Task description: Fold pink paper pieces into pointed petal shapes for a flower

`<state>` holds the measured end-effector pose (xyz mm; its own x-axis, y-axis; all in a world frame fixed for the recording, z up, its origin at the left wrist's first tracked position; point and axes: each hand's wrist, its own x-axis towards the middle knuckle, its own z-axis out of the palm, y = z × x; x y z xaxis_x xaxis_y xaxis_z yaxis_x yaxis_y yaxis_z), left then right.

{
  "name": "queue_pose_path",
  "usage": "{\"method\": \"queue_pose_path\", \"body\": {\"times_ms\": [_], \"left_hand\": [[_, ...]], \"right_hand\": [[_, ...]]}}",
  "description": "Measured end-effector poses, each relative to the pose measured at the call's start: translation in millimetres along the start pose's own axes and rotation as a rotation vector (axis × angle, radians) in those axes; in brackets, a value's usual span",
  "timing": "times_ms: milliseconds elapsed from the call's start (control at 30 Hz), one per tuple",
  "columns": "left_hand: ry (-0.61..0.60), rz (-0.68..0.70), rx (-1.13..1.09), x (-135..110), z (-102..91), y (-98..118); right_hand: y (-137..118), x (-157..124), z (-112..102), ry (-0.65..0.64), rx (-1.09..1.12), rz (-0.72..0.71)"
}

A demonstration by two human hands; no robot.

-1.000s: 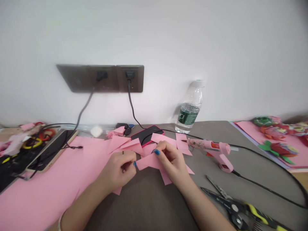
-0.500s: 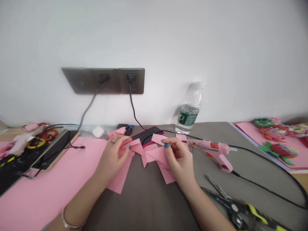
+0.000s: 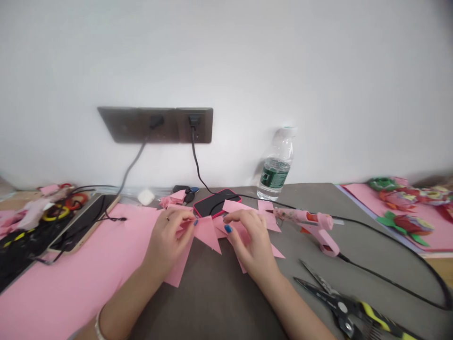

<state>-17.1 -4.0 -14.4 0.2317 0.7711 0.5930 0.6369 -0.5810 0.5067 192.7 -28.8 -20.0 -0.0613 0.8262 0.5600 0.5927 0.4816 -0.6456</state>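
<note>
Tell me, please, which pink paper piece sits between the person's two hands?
The triangle between the left hand and right hand, tip toward the person; the other pink pieces lie under or beyond the hands.

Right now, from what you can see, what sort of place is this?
Most likely a craft desk for paper flower making, perhaps at home: there's a pink hot glue gun, cut pink paper pieces, and colourful craft flowers lying on a pink sheet.
</note>
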Motion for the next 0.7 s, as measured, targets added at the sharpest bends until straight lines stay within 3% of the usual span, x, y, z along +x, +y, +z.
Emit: {"method": "queue_pose_path", "body": {"times_ms": [133, 267, 533, 700], "left_hand": [[-0.042, -0.097, -0.170, -5.8, 3.3, 14.8], [-0.069, -0.170, -0.287, -9.5, 5.2, 18.5], [-0.092, -0.077, -0.330, -11.5, 8.1, 18.9], [-0.125, 0.120, -0.299, -10.6, 3.9, 20.5]], "right_hand": [[-1.9, -0.6, 4.1, -0.094, 0.128, 0.017], [-0.6, 1.0, 7.1, -0.099, 0.305, 0.112], [0.6, 2.4, 4.7, -0.088, 0.629, 0.298], [3.4, -1.8, 8.7, -0.063, 0.673, 0.336]]}}
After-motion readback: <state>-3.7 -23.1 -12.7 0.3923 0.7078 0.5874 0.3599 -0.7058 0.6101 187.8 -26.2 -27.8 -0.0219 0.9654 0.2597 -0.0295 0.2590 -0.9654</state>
